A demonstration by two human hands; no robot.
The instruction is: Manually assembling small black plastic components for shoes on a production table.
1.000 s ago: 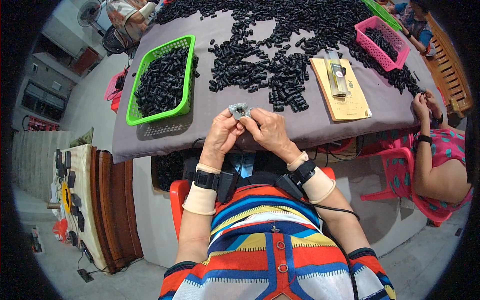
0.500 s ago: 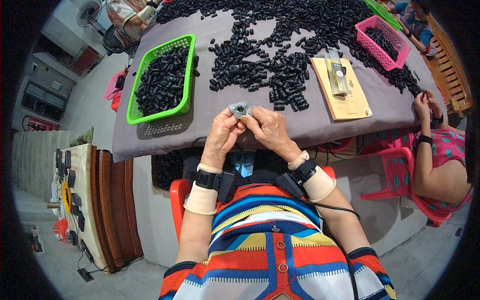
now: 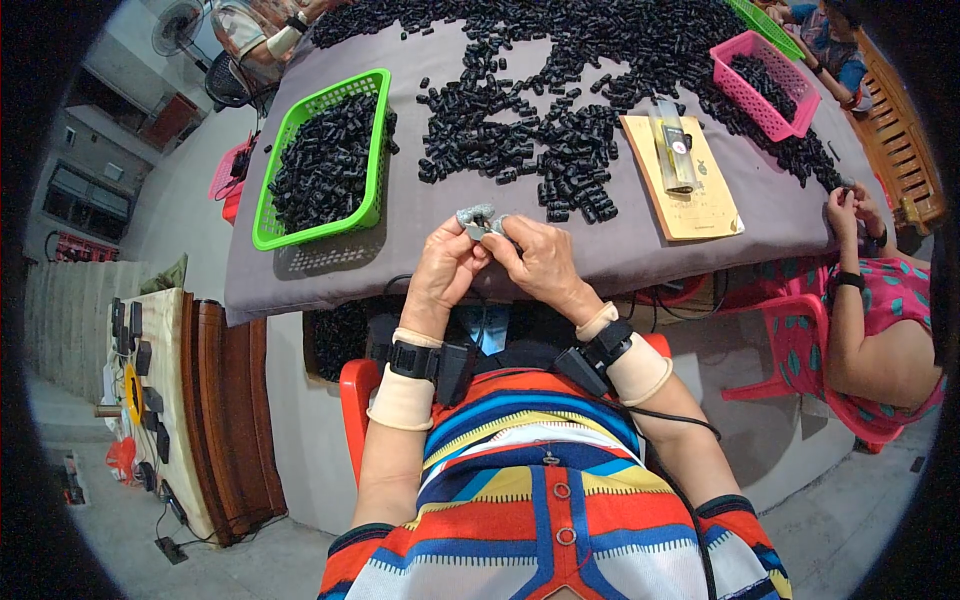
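My left hand (image 3: 447,262) and my right hand (image 3: 538,258) meet at the near edge of the table, their fingertips pinched close together. Grey material (image 3: 474,219) shows at the fingertips, perhaps a wrapping on the fingers. Between them is a small black part (image 3: 481,221), mostly hidden by the fingers; its exact shape is too small to tell. Just beyond the hands lies a loose spread of small black cylindrical parts (image 3: 575,170). To the left stands a green plastic basket (image 3: 262,225) filled with similar black parts.
A tan booklet (image 3: 700,215) with a clear-and-yellow packet (image 3: 678,160) on it lies right of the hands. Beyond it stands a pink basket (image 3: 735,95) of black parts. A co-worker's hands (image 3: 850,205) are at the right table edge. Cables run from my wrist bands.
My fingers have shifted very slightly around the small part, and the grey material sits at a slightly different angle. The hands stay in the same place.
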